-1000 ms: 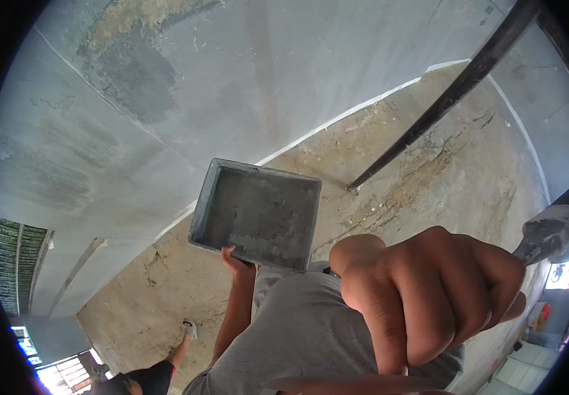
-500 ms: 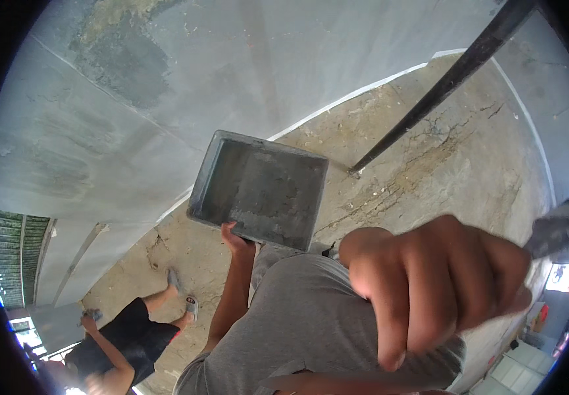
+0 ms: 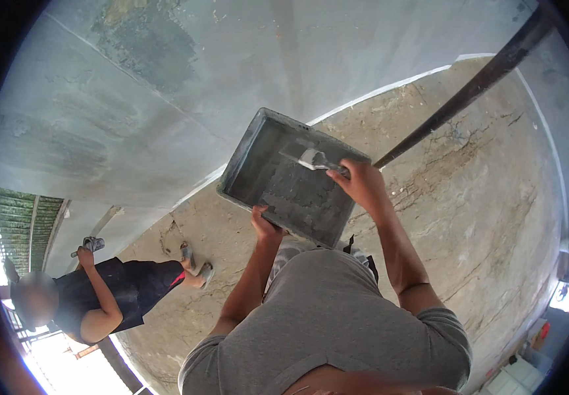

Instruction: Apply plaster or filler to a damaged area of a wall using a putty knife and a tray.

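Observation:
My left hand point(image 3: 266, 226) grips the near edge of a grey rectangular tray point(image 3: 251, 168) coated with wet grey mortar, holding it up in front of my chest. My right hand point(image 3: 363, 184) is closed on the handle of a small metal trowel point(image 3: 310, 158), whose blade lies inside the tray on the mortar near its far right side. My grey shirt fills the lower middle of the view.
A smooth grey plastered wall point(image 3: 166, 85) rises ahead. A rough dusty concrete floor point(image 3: 482, 197) lies below, crossed by a dark slanted pole point(image 3: 468, 85). Another person point(image 3: 113, 296) in dark clothes crouches at lower left, a tool in one raised hand. White boxes point(image 3: 515, 375) sit at lower right.
My right hand, close to the camera with the trowel before, has dropped down into the tray. The other person has come further into view at lower left.

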The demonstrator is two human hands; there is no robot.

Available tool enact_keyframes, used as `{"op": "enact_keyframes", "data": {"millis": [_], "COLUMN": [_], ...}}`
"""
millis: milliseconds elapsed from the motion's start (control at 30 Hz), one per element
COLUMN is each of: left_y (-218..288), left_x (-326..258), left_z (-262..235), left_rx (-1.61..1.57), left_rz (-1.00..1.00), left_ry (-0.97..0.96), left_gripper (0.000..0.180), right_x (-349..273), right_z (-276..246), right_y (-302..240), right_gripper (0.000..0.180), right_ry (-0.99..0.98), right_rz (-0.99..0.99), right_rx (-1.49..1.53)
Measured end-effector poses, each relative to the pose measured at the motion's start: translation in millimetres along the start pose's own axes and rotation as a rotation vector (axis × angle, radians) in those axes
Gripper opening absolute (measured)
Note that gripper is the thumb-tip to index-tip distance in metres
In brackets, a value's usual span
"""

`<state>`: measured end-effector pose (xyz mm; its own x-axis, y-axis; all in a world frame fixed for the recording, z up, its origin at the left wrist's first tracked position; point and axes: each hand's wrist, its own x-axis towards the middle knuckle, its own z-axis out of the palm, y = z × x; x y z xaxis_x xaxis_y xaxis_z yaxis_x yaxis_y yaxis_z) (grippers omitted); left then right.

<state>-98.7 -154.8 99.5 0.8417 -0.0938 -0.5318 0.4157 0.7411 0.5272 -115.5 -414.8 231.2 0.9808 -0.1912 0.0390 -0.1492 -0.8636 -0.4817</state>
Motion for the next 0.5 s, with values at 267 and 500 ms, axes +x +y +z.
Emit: {"op": "enact_keyframes", "data": {"millis": [267, 500], "left_y": [-4, -12], "left_x": [3, 15], "left_z": [8, -3], "left_rx": [-0.038, -0.035], "left_rz": [-0.068, -0.107], "left_ry": [-0.054, -0.055], "left_gripper": [0.033, 0.041], "right_x": [-2, -14], "right_z": [26, -9], "right_y": [-13, 6], "right_gripper": [0.037, 0.037], "right_ry": [-0.029, -0.044], "right_rz": [0.014, 0.019], "right_rx": [-0.043, -0.080]}}
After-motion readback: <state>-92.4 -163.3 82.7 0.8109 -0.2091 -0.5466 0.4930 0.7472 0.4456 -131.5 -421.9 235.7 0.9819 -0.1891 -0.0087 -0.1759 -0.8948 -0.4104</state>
